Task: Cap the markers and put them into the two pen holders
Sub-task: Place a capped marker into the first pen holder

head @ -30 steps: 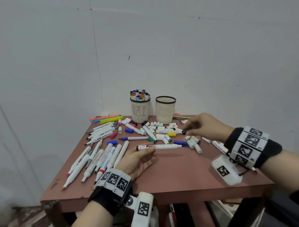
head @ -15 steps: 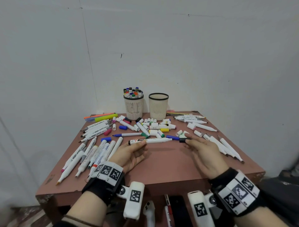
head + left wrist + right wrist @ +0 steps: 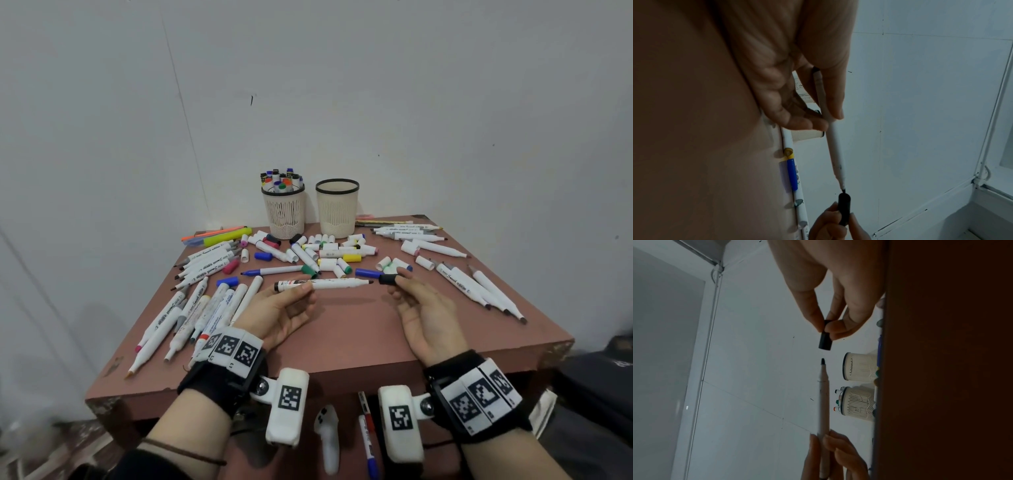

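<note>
Head view: left hand pinches a white marker level above the desk; right hand pinches a black cap just off its tip, both in front of the two pen holders. Left wrist view: cap mouth almost meets the nib; a slight tilt could jam it or ink the fingers. Right wrist view: a clear gap shows; the marker's tail is cut off, the desk side dark.
</note>
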Tool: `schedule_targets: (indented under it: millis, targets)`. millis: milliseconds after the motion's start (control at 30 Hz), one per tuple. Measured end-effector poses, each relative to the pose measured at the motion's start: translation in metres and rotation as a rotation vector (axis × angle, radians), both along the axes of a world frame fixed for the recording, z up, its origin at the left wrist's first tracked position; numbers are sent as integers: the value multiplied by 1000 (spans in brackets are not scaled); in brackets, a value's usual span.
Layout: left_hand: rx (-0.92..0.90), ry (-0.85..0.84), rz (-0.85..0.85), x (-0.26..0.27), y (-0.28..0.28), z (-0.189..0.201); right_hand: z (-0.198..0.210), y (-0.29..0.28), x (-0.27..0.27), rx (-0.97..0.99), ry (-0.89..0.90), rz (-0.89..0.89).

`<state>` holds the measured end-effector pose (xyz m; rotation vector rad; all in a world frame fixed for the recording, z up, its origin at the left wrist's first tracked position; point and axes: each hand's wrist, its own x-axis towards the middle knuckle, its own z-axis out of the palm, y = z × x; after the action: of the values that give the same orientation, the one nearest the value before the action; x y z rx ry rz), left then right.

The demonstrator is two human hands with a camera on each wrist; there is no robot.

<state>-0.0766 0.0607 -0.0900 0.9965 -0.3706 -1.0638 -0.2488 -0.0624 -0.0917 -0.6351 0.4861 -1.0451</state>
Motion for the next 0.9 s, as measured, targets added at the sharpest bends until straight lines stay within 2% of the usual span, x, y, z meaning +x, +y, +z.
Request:
schedule_targets:
  millis: [500,900]
  targets:
    - [3,-48,35,-3,0,0,-1,2,1,-86,103,113]
    - [27,-105,31,-6,1,0,-4,2,1,-237,282,189]
